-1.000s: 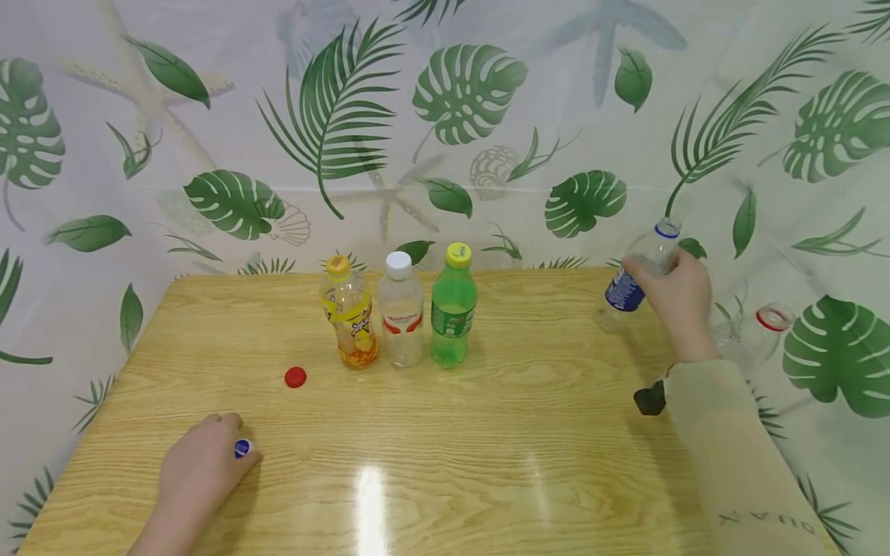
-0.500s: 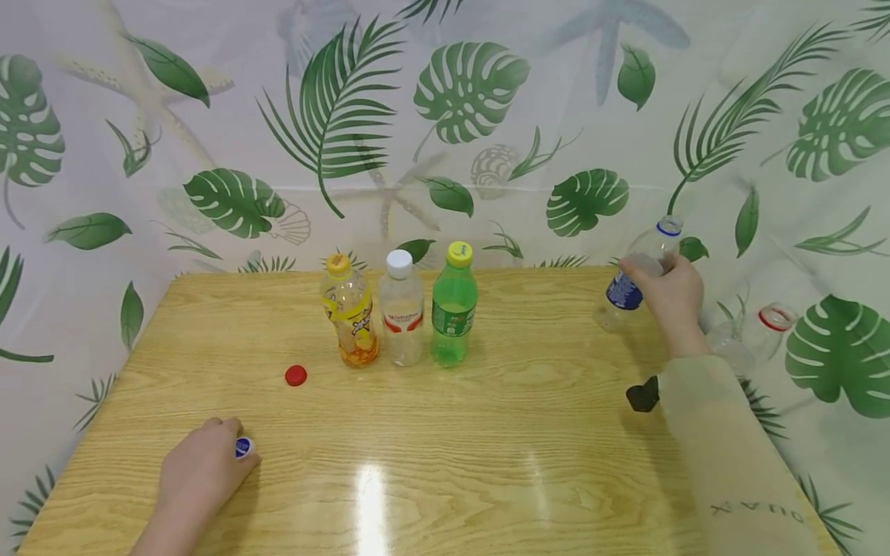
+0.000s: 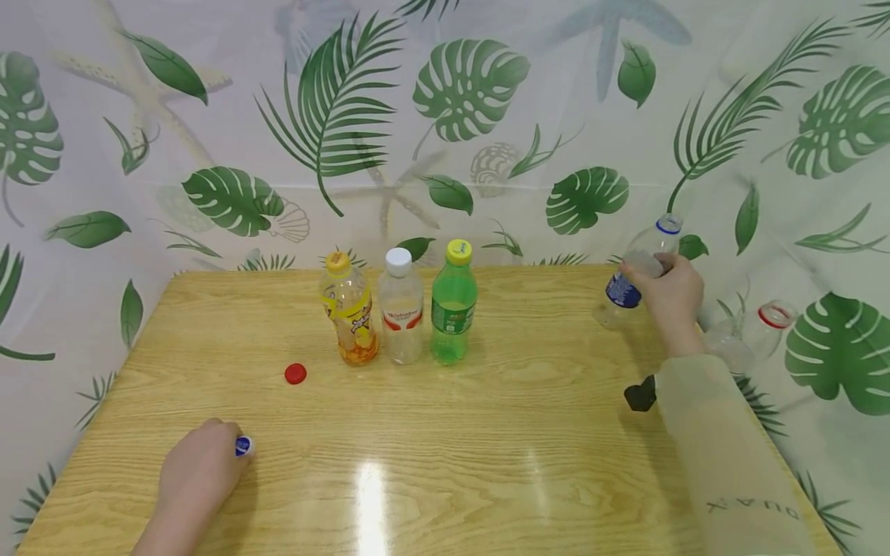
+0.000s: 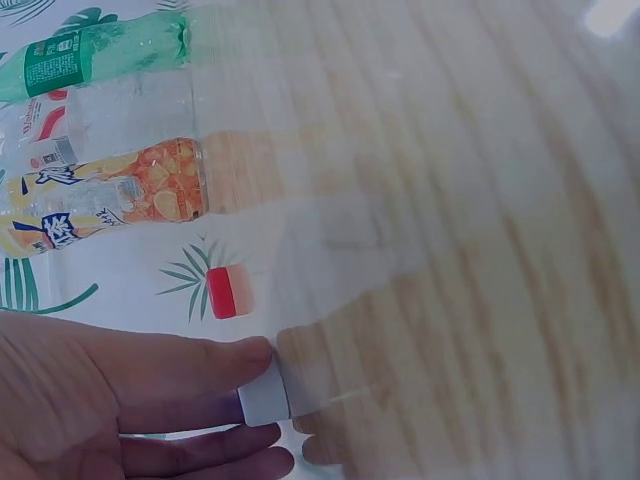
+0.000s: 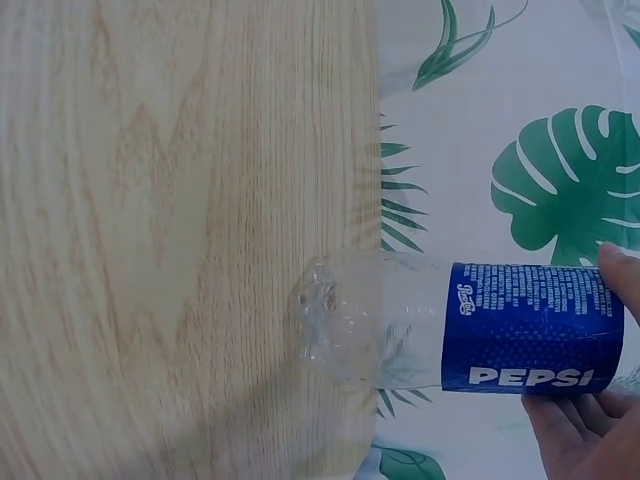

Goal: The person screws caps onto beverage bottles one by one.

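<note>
My left hand (image 3: pixel 202 467) is low over the left part of the table. Its thumb and fingers pinch a white bottle cap (image 4: pixel 266 397) whose top is blue, as the head view shows. At the table's back right, my right hand (image 3: pixel 670 297) grips a clear Pepsi bottle (image 5: pixel 530 328) around its blue label. The bottle has no cap on its neck, only a blue ring. It stands nearly upright, with its base at the tabletop. Nearest to the left hand lies a red cap (image 3: pixel 295 374).
Three capped bottles stand in a row at the back: an orange-capped one (image 3: pixel 353 320), a white-capped clear one (image 3: pixel 402 320) and a yellow-capped green one (image 3: pixel 454 309). A clear bottle (image 3: pixel 758 336) with a red ring is partly behind the right sleeve. A patterned cloth hangs behind.
My right hand and forearm have shifted slightly left, while the Pepsi bottle stays in nearly the same place. The left hand with the cap has hardly moved.
</note>
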